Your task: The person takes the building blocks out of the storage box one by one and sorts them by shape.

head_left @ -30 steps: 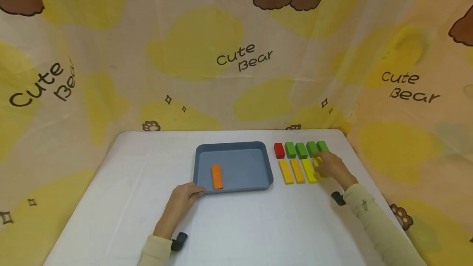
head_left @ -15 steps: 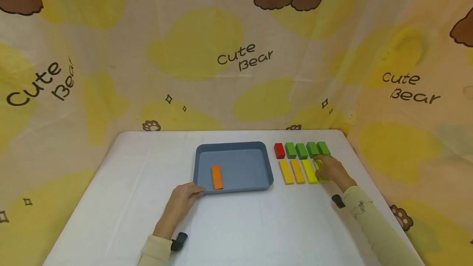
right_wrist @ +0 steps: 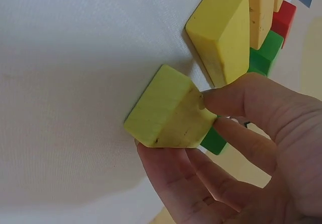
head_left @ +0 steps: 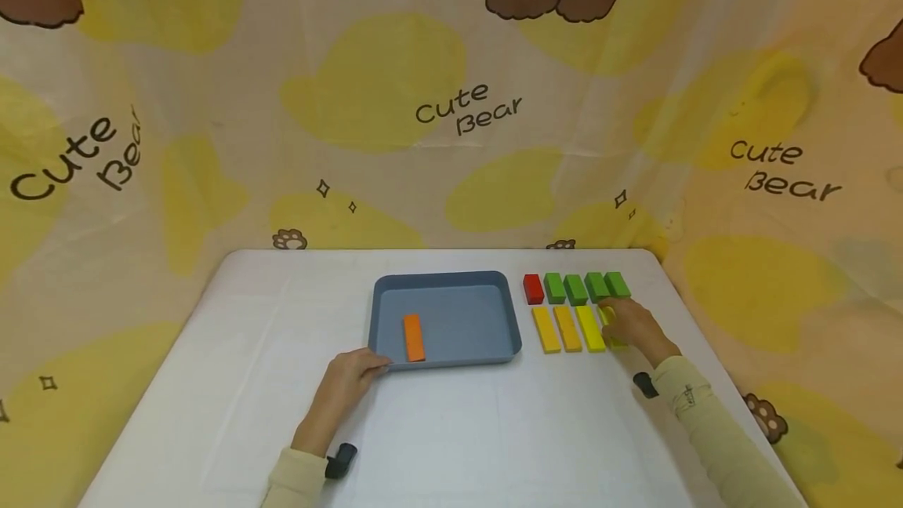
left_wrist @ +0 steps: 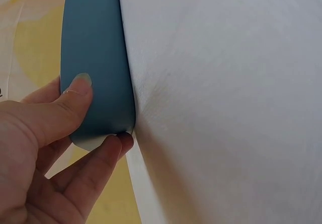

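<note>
My left hand grips the near left corner of a blue-grey tray, with the thumb against its outer wall and the fingertips at the corner in the left wrist view. An orange block lies inside the tray at the left. On the right of the table, my right hand pinches a yellow block between thumb and fingers at the end of the front row. Another yellow block lies just left of it, apart. Whether the pinched block touches the table is unclear.
Two yellow-orange blocks continue the front row toward the tray. Behind stand a red block and several green blocks. A white cloth covers the table, and a patterned curtain hangs behind it.
My right hand has lowered slightly over the end yellow block, and its fingers have settled around it. The left hand and the tray have stayed in place.
</note>
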### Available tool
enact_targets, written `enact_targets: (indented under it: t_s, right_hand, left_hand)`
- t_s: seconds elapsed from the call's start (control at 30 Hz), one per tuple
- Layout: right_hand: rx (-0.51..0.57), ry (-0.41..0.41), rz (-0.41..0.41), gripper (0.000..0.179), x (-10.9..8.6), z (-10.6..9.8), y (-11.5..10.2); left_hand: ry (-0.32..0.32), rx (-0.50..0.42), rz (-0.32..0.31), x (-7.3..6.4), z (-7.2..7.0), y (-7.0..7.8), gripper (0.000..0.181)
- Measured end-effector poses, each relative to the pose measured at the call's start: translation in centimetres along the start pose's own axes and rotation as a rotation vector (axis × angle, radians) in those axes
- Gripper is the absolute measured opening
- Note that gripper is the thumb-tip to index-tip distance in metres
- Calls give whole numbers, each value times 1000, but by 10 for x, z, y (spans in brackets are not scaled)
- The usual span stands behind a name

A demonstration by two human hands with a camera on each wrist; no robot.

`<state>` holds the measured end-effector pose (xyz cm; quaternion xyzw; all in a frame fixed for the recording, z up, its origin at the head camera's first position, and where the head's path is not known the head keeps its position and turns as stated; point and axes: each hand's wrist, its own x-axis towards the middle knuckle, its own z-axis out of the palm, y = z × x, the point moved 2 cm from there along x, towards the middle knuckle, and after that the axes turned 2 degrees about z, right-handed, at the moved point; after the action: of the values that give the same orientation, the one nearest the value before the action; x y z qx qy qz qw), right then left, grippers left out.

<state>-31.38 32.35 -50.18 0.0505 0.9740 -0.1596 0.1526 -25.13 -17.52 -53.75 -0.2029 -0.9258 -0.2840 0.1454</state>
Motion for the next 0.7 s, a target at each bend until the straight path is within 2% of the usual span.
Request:
enact_targets:
  t_s: [0.23, 0.5, 0.6, 0.7]
  right_hand:
    - [20, -19, 9, 59, 3, 1, 2]
    - [35, -28, -16, 54, 1, -2, 4]
    - [45, 10, -10, 50, -2, -4, 3]
    - [49, 112, -51, 45, -3, -7, -6]
  left_hand:
    - [-19, -5, -25, 0, -1, 0, 14]
    - [6, -4, 4, 1, -1, 1, 15]
    - [-12, -2, -11, 1, 0, 1, 14]
    - [-29, -1, -33, 1, 1, 0, 13]
